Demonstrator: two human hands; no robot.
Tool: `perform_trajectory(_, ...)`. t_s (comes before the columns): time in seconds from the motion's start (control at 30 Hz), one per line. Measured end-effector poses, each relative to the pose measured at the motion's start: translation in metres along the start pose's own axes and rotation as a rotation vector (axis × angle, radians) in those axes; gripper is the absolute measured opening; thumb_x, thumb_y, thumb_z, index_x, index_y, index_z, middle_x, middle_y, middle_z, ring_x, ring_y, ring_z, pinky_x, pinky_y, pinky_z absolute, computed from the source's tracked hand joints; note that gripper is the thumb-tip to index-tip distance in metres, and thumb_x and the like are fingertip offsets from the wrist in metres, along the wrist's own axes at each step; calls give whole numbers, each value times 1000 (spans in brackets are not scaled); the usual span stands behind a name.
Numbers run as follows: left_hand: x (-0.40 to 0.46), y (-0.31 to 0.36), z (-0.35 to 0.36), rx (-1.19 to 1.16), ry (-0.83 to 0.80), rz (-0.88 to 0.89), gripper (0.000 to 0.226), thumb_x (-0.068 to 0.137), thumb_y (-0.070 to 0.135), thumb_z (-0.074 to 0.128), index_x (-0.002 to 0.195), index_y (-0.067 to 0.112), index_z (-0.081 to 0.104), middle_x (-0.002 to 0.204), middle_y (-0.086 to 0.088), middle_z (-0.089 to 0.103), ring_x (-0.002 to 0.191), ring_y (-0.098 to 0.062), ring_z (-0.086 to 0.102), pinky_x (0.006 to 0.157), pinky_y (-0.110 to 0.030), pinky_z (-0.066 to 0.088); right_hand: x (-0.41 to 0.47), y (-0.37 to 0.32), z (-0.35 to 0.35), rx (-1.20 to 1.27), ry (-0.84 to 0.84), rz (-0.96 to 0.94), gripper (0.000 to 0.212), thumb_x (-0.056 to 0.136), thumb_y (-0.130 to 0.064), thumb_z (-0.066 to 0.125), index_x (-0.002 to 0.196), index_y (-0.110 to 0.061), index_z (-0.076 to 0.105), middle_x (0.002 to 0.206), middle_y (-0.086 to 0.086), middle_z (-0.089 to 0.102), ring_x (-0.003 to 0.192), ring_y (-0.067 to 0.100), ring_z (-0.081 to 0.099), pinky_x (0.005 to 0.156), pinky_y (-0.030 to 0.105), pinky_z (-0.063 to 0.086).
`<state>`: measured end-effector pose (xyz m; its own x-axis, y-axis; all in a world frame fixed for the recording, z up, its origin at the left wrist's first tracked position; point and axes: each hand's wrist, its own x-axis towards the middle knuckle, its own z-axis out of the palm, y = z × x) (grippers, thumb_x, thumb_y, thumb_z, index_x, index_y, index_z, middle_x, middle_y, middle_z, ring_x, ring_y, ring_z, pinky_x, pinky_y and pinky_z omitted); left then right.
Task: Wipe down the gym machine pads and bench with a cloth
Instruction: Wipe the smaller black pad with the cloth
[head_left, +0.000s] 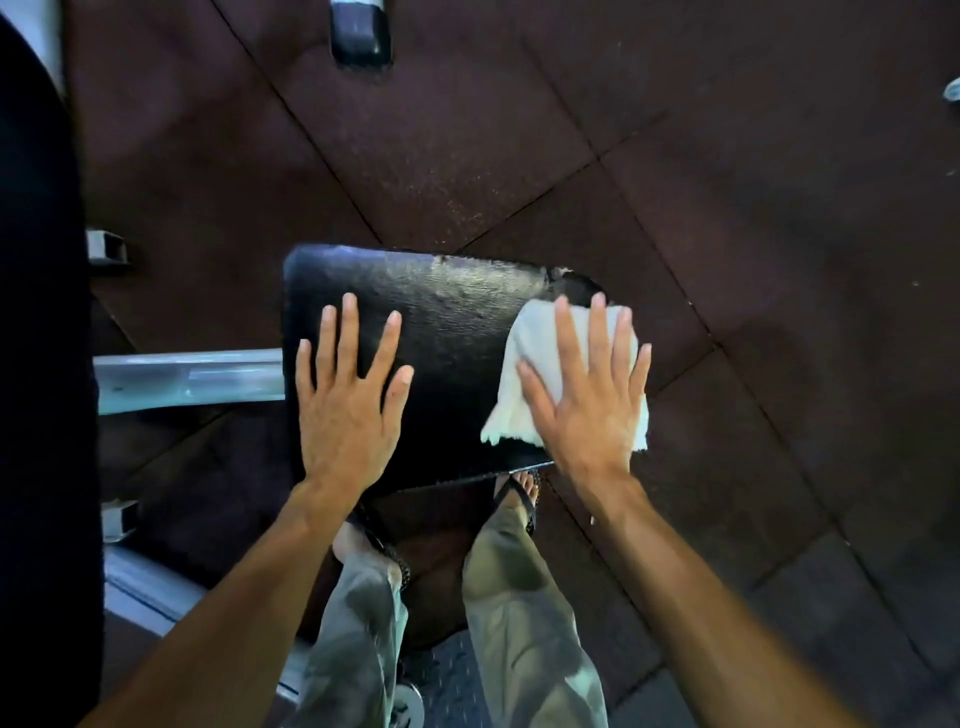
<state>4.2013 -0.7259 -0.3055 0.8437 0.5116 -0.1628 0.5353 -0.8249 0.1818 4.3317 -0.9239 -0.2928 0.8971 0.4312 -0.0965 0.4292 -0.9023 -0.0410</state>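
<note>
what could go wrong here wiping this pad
The black pad has a torn far right corner, right where the white cloth under the right hand sits; the cloth may snag and tear it further. The left hand lies flat on the pad's left part, so that area may get skipped.

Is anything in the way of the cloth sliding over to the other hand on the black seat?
Nothing visible lies between them. The right hand presses the white cloth flat on the black pad, and bare pad runs across to the left hand, which itself rests flat on the pad's left part.
</note>
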Motion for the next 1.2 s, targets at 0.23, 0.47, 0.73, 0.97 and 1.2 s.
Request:
perform_trajectory(0.23,-1,-2,1,15,2,21,55,105,50,21,157,35,12,168,-7,4,155,-26,5,126,-48,12,-9,-38,5,46,41,-167,68,98,-65,36,156,-32,20,165,9,21,152,36,16,119,57,17)
perform_trajectory(0.47,-1,-1,0,-4,-4,23,57,104,50,25,157,34,14,167,-8,5,155,-27,6,125,-49,13,-22,0,-4,-36,-11,-150,71,97,-68,32,157,-34,14,165,17,12,153,37,11,117,65,17)
perform_trajectory(0.73,2,2,-13,-58,-64,31,57,104,49,28,157,32,16,167,-9,5,155,-28,3,125,-49,8,-4,-24,6,-9,33,-197,61,97,-51,47,152,-27,30,155,12,41,145,40,33,113,57,31)
perform_trajectory(0.97,-18,24,-100,-133,-391,80,61,102,51,29,155,19,29,162,-18,22,152,-31,19,124,-46,22,-32,-21,-67,403,-297,1,63,98,-24,55,154,-25,28,154,14,37,145,39,30,115,51,33)
perform_trajectory(1.2,-88,111,-173,-37,-573,214,58,102,46,35,153,19,33,159,-14,31,151,-28,24,120,-42,27,-164,32,-156,571,-380,485,57,103,-38,44,155,-30,23,155,1,36,146,23,29,119,53,20)
